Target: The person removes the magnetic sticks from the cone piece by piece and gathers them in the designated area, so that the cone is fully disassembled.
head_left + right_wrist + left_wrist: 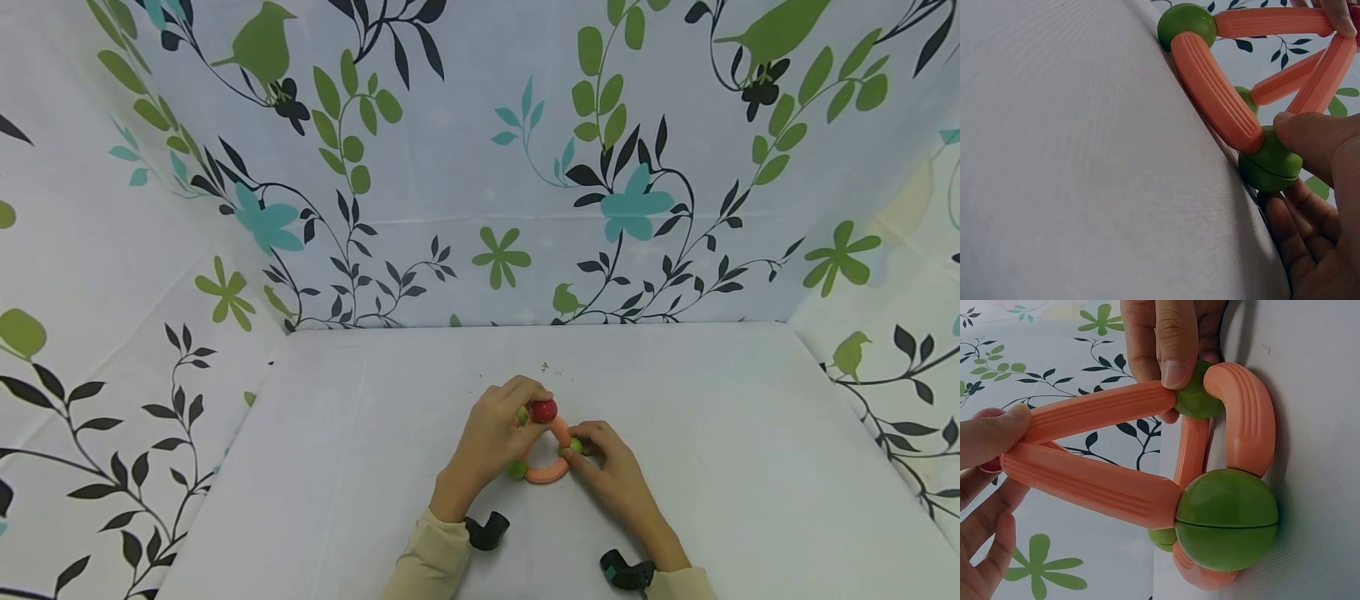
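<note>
A pyramid-shaped frame of orange rods and green balls stands on the white table. Curved orange rods (547,474) join the green balls (1227,519) into a ring at the base. Straight orange rods (1094,484) lean up from there to a red ball (543,411) at the top. My left hand (498,429) pinches the top by the red ball, thumb on the near side. On the right side of the base, my right hand (617,477) holds a green ball (1270,164) between thumb and fingers. Another green ball (1187,26) sits at a base corner.
The white table (750,458) reaches back to a cloth (450,167) printed with leaves, birds and flowers. Dark wrist-worn devices (487,531) sit by both sleeves. Small dark marks (545,367) lie behind the frame.
</note>
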Tool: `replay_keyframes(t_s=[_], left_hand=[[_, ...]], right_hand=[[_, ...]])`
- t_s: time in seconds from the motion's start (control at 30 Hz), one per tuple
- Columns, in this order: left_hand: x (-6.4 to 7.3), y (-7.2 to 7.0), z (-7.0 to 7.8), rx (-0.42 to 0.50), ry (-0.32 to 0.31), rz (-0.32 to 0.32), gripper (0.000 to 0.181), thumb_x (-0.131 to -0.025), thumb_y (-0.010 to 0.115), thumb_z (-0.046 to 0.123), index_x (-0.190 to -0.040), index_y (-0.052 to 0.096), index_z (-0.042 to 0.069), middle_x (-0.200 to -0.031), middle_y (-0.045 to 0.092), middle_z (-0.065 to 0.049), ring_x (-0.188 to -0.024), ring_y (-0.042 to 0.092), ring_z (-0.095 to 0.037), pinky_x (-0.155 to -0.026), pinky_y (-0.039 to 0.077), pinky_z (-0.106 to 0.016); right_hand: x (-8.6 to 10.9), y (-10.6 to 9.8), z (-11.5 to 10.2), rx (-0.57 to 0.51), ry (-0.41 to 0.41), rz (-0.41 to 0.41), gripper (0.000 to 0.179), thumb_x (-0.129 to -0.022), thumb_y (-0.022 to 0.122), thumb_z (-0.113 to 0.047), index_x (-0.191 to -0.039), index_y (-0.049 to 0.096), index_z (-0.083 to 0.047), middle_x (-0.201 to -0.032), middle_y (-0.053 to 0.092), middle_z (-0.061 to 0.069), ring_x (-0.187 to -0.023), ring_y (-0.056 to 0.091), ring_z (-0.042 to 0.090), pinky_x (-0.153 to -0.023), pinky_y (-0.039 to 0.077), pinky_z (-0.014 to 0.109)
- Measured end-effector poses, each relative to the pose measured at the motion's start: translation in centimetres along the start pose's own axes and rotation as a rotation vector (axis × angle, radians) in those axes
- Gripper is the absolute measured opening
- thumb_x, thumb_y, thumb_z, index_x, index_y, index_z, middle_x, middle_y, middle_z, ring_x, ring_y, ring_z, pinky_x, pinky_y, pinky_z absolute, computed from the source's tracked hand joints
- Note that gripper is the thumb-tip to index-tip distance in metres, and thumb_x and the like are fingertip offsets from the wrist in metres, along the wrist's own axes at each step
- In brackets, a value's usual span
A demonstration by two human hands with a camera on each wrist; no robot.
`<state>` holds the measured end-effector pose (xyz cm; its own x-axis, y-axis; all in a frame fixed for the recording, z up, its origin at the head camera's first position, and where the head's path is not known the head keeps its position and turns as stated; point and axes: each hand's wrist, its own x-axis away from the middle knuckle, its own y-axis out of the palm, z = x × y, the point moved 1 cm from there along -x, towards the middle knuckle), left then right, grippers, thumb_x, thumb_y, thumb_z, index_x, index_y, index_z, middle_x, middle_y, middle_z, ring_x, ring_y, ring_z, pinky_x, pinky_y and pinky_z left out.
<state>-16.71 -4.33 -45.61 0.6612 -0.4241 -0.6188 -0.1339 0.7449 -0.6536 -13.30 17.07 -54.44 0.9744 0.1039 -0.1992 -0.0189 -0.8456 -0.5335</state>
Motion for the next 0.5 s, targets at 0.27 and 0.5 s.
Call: replay_keyframes(t_s=[0.27,0.5], left_hand=[[-0.11,-0.08,0.16,-0.01,0.003,0.009,0.033,-0.082,0.089,0.009,-0.105,0.065,0.016,-0.106,0.071,0.006,-0.089,0.067,-0.007,-0.076,0.052,-0.023],[-0.12,-0.51,0.36,-0.042,0.002,0.017,0.039,-0.079,0.092,0.012,-0.108,0.065,0.013,-0.108,0.073,0.003,-0.091,0.069,-0.01,-0.079,0.054,-0.026]], right_hand=[[0.08,0.03,-0.2,-0.01,-0.008,0.004,0.026,-0.093,0.08,-0.026,-0.118,0.071,-0.025,-0.118,0.066,-0.005,-0.101,0.063,0.006,-0.092,0.054,0.024],[0.01,0.04,-0.09,-0.002,-0.025,0.009,0.027,-0.093,0.08,-0.024,-0.119,0.071,-0.023,-0.119,0.066,-0.004,-0.1,0.063,0.005,-0.092,0.055,0.024]])
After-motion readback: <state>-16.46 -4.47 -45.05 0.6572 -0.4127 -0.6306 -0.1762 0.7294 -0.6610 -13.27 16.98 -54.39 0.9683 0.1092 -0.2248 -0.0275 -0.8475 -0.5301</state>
